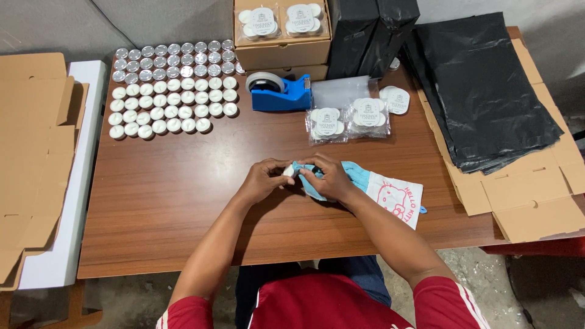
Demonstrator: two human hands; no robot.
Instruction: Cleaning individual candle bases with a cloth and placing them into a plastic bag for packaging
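Observation:
My left hand (263, 178) pinches a small white tealight candle (289, 171) at the middle of the wooden table (170, 201). My right hand (332, 176) presses a light blue and white cloth (390, 194) against that candle. The cloth trails off to the right and carries a pink cartoon print. Both hands meet over the table's centre, fingers curled.
Rows of tealights (172, 88) fill the table's far left. A blue tape dispenser (279, 91), bagged candle packs (347, 119) and a cardboard box (282, 33) of packs stand behind. Black plastic bags (481, 85) lie on flattened cardboard (524, 201) at the right. More flat cardboard (33, 152) lies left.

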